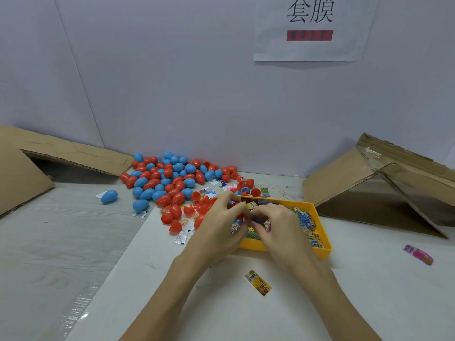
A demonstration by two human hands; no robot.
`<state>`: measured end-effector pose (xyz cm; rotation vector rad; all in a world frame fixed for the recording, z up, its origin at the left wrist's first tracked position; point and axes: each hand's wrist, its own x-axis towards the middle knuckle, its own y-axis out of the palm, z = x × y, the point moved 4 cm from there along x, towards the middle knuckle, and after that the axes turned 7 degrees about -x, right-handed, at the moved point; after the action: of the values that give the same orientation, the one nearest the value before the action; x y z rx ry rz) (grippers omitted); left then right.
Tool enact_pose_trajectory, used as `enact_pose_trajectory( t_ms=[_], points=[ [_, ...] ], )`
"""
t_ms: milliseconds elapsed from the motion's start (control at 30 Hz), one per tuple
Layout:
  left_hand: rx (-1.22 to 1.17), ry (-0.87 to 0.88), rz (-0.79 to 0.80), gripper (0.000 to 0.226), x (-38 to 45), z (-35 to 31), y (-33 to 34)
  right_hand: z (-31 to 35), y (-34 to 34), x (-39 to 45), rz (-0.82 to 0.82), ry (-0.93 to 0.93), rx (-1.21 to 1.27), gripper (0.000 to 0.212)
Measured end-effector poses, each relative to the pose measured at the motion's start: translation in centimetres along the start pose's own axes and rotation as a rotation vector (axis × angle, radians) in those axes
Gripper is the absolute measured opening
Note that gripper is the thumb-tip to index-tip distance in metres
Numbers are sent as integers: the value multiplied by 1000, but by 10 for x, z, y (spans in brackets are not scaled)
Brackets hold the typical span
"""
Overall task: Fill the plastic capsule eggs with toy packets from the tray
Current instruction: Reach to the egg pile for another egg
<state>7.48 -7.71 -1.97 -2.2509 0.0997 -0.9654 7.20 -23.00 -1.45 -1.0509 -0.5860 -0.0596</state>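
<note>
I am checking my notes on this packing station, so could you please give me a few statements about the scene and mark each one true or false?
1. The tray is yellow. True.
2. All the capsule eggs are green. False: they are red and blue.
3. One blue egg lies apart, left of the pile. True.
4. The left hand and right hand rest far apart. False: they meet over the tray.
5. A yellow packet lies on the table, nearer than the tray. True.
</note>
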Motion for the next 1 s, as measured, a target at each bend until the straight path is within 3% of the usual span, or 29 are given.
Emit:
enact_pose_trajectory(
  t_ms=[133, 300, 400, 700, 900, 1000],
  points=[
    [-224, -123, -77, 16, 3, 0, -1, -13, -9, 0, -126, 227, 221, 7],
    [-520, -294, -82, 35, 4, 0, -1, -29, -15, -2, -199, 416, 446, 16],
    [-605, -348, -101, 37, 4, -2, 2, -27, -13, -2, -205, 447, 467, 23],
    [-535, -372, -147, 31, 3, -2, 2, -24, -9, -2, -213, 486, 580, 18],
    [-538, -381, -152, 33, 3, -2, 1, -22, -6, -2, -164, 488, 610, 30],
    [-639, -423, -172, 34, 3, -1, 0, -18, -5, -1, -134, 423, 636, 14]
  ],
)
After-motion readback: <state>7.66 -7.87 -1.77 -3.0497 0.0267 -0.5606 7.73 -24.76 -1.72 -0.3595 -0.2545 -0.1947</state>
